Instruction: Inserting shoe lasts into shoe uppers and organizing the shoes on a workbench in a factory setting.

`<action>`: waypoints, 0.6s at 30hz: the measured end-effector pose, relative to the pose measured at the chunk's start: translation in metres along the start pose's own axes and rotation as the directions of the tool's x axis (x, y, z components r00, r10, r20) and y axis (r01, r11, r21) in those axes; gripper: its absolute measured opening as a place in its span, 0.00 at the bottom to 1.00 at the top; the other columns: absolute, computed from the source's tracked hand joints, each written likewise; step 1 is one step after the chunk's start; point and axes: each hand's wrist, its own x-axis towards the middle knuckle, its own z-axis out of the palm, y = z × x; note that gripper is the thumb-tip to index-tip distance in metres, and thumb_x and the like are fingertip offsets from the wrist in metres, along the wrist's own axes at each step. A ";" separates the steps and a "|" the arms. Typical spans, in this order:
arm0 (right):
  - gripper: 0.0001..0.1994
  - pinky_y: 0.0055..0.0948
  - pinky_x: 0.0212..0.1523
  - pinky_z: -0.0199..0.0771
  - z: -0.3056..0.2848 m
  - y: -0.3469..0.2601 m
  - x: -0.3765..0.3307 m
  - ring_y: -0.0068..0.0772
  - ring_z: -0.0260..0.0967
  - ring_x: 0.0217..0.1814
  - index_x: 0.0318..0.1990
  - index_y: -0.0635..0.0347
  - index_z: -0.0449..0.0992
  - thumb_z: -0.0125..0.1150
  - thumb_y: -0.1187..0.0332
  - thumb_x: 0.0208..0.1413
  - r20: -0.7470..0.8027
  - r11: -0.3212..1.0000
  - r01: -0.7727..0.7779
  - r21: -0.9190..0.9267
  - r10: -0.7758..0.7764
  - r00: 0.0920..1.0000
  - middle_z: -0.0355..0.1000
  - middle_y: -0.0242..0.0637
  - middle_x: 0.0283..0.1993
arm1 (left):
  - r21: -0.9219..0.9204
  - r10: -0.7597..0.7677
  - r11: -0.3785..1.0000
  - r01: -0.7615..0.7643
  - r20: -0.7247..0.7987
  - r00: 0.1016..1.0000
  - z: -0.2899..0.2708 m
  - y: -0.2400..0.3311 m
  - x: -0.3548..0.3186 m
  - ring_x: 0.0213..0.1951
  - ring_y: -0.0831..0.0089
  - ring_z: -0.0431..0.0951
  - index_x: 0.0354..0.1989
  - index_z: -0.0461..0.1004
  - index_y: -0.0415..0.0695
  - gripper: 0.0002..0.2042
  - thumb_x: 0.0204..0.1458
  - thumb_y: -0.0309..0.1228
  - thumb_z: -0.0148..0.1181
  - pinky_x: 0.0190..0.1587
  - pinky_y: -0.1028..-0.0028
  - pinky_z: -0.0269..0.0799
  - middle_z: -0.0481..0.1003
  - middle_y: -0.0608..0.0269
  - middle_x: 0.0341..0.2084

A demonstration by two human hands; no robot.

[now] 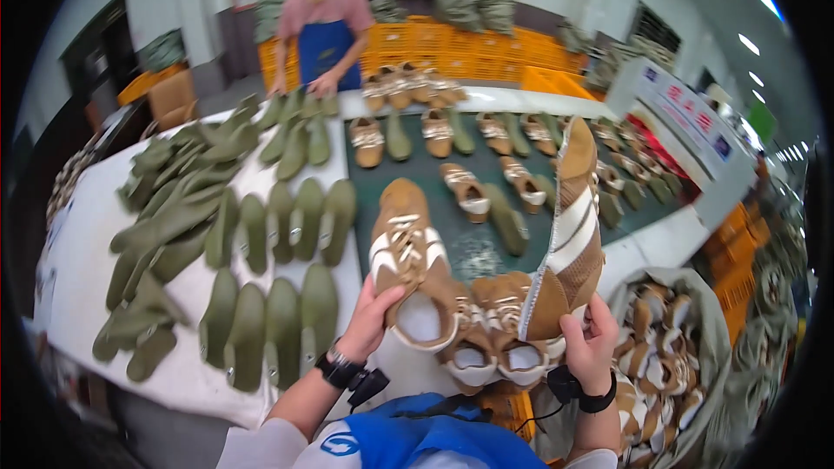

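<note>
Gripped at the heel by my left hand [369, 317] is a brown shoe upper [404, 247] with white stripes and laces, its toe pointing away from me. My right hand [592, 343] pinches a second brown and white shoe upper [569, 234] at its heel end and holds it upright, side toward me. Between and below my hands, more laced uppers [501, 330] lie at the near table edge. To the left of my left hand, green shoe lasts [282, 326] stand in rows on the white table.
A pile of green lasts [174, 200] covers the table's left. Uppers and lasts sit in pairs on a green mat [404, 178]. A sack of uppers [665, 365] stands at my right. Across the table, a person in a blue apron [326, 52] touches lasts; orange crates [417, 43] stand behind.
</note>
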 end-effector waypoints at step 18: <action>0.16 0.40 0.40 0.67 0.214 -0.010 0.076 0.45 0.67 0.40 0.41 0.60 0.69 0.61 0.63 0.45 0.709 0.792 0.596 0.131 -0.495 0.502 0.68 0.45 0.37 | 0.133 0.023 0.991 0.011 -0.247 0.969 -0.108 0.077 0.038 0.45 0.72 0.72 0.52 0.62 0.35 0.23 0.47 0.26 0.58 0.50 0.72 0.68 0.71 0.58 0.44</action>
